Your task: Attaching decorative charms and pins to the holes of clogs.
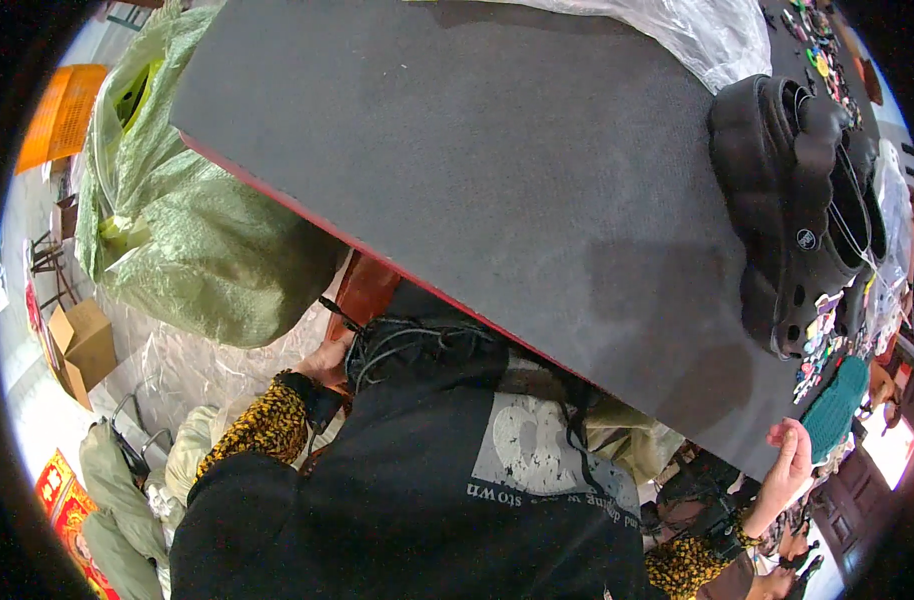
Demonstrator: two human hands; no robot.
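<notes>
My left hand (327,362) is low at my left side, against a reddish-brown wooden seat or stool (365,290). Its fingers are mostly hidden by black cloth and cords. At the table's near right corner, my right hand (789,462) is raised with loosely bent fingers, and nothing shows in it. Close beyond it is a teal knitted piece, sleeve-like (837,408). Black clogs (792,215) with a thin pale cord stand at the right of the dark table (457,150). Small colourful charms (825,345) lie beside them.
A pale green woven sack (197,250) bulges at the table's left edge. Clear plastic (697,40) covers the far edge. An orange crate (62,110) and an open cardboard box (82,345) are at the left. Another person's hand (885,385) appears at far right.
</notes>
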